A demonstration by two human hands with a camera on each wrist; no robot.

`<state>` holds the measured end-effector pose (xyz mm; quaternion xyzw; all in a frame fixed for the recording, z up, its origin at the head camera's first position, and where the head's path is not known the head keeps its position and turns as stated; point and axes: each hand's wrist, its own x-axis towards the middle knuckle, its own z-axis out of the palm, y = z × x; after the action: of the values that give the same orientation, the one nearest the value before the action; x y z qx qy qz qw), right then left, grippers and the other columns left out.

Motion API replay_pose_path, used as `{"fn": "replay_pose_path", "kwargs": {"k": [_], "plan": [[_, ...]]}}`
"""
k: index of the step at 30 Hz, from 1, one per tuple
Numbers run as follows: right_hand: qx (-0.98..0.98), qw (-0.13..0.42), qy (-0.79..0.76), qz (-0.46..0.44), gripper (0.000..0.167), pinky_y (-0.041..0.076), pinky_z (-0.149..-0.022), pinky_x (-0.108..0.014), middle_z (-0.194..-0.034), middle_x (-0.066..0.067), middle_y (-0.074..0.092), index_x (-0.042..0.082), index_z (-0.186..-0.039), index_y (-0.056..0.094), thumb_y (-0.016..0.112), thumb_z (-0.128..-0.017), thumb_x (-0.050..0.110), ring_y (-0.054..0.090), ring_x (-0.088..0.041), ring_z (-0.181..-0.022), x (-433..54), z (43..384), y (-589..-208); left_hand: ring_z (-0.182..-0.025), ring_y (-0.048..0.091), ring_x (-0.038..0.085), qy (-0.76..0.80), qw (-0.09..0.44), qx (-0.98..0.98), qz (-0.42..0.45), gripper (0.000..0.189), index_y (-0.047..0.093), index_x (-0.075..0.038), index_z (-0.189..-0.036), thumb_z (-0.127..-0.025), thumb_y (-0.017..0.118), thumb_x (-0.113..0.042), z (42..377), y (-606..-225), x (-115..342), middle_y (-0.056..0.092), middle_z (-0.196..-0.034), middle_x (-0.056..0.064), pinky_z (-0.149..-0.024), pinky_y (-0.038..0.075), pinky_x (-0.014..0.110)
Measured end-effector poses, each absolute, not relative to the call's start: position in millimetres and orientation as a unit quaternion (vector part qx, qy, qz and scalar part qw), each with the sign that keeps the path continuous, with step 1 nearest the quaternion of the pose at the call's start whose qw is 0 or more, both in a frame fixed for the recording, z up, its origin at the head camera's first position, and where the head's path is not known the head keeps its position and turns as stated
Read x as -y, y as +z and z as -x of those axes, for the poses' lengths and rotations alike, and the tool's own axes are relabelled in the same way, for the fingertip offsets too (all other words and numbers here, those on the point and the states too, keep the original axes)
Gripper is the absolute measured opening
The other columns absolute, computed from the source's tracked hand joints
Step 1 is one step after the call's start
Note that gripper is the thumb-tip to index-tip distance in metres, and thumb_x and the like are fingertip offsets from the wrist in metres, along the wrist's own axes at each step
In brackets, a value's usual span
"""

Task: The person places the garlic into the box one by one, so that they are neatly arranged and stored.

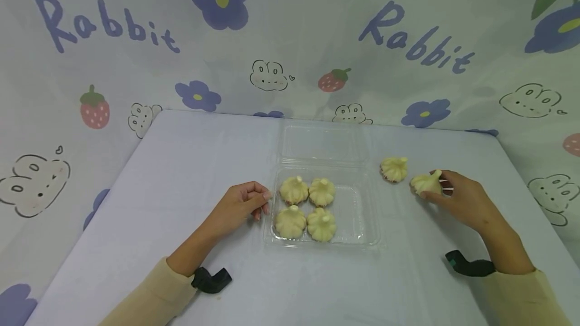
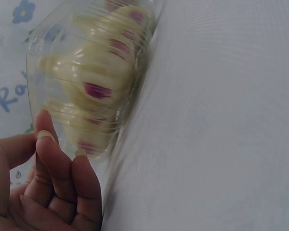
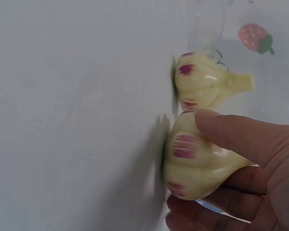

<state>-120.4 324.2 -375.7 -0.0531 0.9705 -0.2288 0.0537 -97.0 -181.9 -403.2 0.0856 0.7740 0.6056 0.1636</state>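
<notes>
At the right, my right hand [image 1: 468, 200] grips a garlic bulb [image 1: 426, 184] between thumb and fingers, low at the tabletop. The right wrist view shows this garlic bulb [image 3: 197, 161] with purple streaks, its stem partly behind the thumb. Just beyond it stands another garlic bulb [image 3: 200, 82]. My left hand [image 1: 237, 208] pinches the left rim of a clear plastic box [image 1: 355, 210]. Several pale garlic bulbs [image 1: 294, 191] sit in the box's left and middle, stems up. Through the box wall they also appear in the left wrist view [image 2: 96, 72].
The box's clear lid [image 1: 321, 145] lies folded back behind it. A white cloth [image 1: 190, 165] covers the table. Behind it hangs a printed curtain [image 1: 290, 29] with rabbits, flowers and strawberries. Each wrist wears a black camera mount [image 1: 210, 280].
</notes>
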Motion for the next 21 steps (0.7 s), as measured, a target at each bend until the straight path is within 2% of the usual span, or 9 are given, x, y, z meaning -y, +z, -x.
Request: {"fn": "replay_pose_path", "kwargs": {"k": [10,21], "plan": [[-0.97,0.046,-0.235,0.047,0.069,0.058,-0.081,-0.059,-0.13,-0.041,0.057,-0.016,-0.138,0.051,0.077,-0.097,0.034,0.06,-0.058,-0.115,-325.3,120.1,-379.4,-0.068,0.058,0.016,0.603,0.166,-0.776,-0.081,0.025,0.066,0.001,-0.109,-0.107,0.063,-0.025,96.1,-402.6,181.6,0.07,-0.082,0.01,-0.062,0.047,0.026],[-0.968,0.032,-0.247,0.046,0.066,0.059,-0.08,-0.057,-0.13,-0.04,0.058,-0.012,-0.139,0.052,0.079,-0.096,0.03,0.061,-0.058,-0.115,-325.6,118.1,-384.0,-0.068,0.059,0.017,0.599,0.162,-0.78,-0.082,0.026,0.066,0.0,-0.108,-0.107,0.064,-0.026,96.6,-403.1,181.4,0.071,-0.082,0.01,-0.062,0.048,0.026]]}}
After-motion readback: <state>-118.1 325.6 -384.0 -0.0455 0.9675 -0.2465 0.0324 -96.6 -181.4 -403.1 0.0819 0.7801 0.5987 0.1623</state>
